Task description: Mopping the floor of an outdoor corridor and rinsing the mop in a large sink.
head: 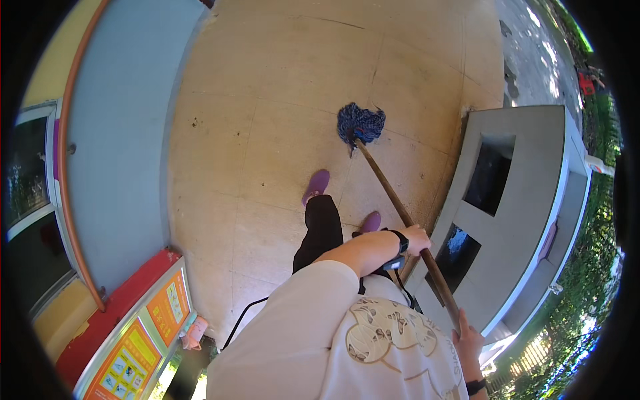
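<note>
A string mop with a blue-and-white speckled head (361, 124) rests on the tan tiled floor (280, 140) ahead of my feet. Its long wooden handle (385, 177) slants back toward my right side. My left hand (417, 240) reaches across my body and is wrapped around the middle of the handle, with a black band on the wrist. Farther up, close to the handle's top end, my right hand (468, 336) grips it with one finger pointing along the wood. A dark band circles that wrist too.
To the right stands a grey low wall (532, 165) with rectangular openings and a trough-like outer ledge. On the left runs a blue-grey wall (120, 125) with an orange pipe rail (64, 150). A red-framed notice board (125, 320) with printed posters is at lower left. Purple shoes (317, 185) are on my feet.
</note>
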